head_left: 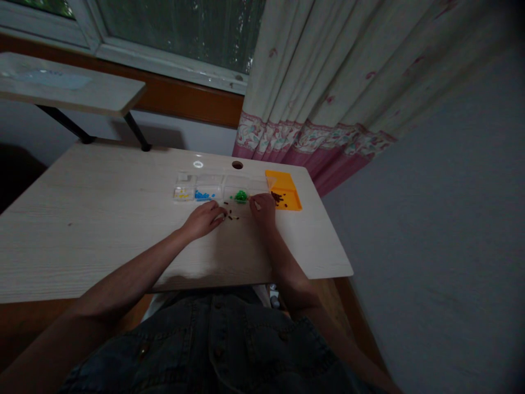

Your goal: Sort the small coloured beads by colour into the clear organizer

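Observation:
My left hand [203, 220] rests low over the table with its fingers bent together, beside several small dark pieces [230, 218] scattered on the wood. Anything between its fingertips is too small to make out. My right hand [264, 212] is closed in a pinch at the right end of a clear compartment box, near a heap of green pieces [240, 196]; what it pinches is hidden. In other compartments lie blue pieces [202, 195] and yellow pieces [183, 194]. Right of that hand, an orange tray [292, 201] holds dark brown pieces [278, 197].
The pale wooden table [110, 219] has a round cable hole [237, 164] near its back edge. A raised shelf [74, 87] on black legs stands at the back left. Behind hang a patterned curtain [299, 93] and a window; a grey wall [410, 219] is on the right.

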`<control>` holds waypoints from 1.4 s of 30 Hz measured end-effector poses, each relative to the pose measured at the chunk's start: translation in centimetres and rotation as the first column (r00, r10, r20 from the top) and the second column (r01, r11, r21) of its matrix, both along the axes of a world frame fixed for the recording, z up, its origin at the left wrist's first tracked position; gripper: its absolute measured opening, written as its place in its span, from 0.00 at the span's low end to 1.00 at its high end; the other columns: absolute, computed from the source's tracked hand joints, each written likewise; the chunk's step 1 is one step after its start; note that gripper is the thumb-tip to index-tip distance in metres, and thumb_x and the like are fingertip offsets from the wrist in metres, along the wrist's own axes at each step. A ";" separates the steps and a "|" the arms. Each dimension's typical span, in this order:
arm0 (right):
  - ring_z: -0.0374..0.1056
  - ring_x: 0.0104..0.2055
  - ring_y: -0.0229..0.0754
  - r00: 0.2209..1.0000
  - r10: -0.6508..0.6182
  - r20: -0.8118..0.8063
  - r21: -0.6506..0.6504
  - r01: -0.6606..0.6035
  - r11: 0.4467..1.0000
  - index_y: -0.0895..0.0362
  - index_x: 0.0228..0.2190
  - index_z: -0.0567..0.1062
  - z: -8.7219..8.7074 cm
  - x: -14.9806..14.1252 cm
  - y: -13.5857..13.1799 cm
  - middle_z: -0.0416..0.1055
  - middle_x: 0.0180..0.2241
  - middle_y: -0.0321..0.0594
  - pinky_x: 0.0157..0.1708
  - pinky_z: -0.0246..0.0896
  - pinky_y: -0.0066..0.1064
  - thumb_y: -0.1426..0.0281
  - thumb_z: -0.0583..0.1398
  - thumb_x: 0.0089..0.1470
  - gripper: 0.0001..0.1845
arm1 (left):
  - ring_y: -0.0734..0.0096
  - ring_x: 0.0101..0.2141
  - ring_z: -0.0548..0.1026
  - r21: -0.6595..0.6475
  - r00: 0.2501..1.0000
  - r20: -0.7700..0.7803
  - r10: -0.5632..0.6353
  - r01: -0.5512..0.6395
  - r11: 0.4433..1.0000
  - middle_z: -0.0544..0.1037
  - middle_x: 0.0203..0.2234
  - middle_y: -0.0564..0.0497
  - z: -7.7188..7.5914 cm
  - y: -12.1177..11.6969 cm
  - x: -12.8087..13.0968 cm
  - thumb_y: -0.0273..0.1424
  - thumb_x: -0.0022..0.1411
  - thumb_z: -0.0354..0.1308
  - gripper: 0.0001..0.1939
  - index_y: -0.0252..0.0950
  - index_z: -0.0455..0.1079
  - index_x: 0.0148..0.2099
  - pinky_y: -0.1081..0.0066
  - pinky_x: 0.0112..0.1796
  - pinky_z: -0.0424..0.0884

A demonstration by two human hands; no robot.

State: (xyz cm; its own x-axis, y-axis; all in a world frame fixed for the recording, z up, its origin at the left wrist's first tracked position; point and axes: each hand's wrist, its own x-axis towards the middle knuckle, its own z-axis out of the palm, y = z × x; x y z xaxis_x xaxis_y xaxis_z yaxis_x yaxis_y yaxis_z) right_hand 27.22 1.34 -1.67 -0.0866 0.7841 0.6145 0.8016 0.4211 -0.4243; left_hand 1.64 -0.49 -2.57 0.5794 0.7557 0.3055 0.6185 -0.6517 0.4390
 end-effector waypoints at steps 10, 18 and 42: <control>0.68 0.40 0.44 0.974 0.197 0.113 -0.116 -0.184 0.976 0.54 0.30 0.80 0.3 -2.1 -1.0 0.77 0.33 0.42 0.48 0.60 0.38 0.65 0.57 0.62 0.13 | 0.62 0.39 0.72 -0.003 0.998 -0.018 0.062 -0.062 0.998 0.71 0.36 0.47 -0.1 0.0 0.1 0.39 0.66 0.56 0.09 0.39 0.71 0.41 0.65 0.41 0.68; 0.68 0.43 0.44 0.948 0.282 0.146 -0.128 -0.265 0.956 0.54 0.34 0.81 -0.3 -2.8 -1.3 0.77 0.34 0.42 0.51 0.59 0.39 0.65 0.57 0.63 0.13 | 0.63 0.37 0.73 -0.044 0.993 0.042 0.114 -0.112 0.993 0.75 0.35 0.47 -0.2 0.1 0.0 0.39 0.68 0.51 0.12 0.38 0.71 0.39 0.67 0.38 0.68; 0.71 0.41 0.42 0.877 0.480 0.031 -0.164 -0.469 0.868 0.49 0.43 0.80 -1.0 -5.8 -1.7 0.79 0.35 0.40 0.47 0.63 0.36 0.58 0.60 0.60 0.14 | 0.78 0.15 0.66 -0.577 0.803 0.551 0.228 0.170 0.799 0.79 0.23 0.55 -0.2 0.4 -0.7 0.42 0.64 0.57 0.15 0.38 0.62 0.44 0.78 0.19 0.55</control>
State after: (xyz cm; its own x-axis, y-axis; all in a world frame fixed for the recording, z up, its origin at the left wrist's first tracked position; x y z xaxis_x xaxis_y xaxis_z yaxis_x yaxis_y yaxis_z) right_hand 21.46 -0.40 -2.66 -0.5086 0.7184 0.4747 0.5499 0.6952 -0.4629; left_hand 0.95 -0.10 -2.75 0.4189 0.9056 0.0670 0.1353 -0.1352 0.9815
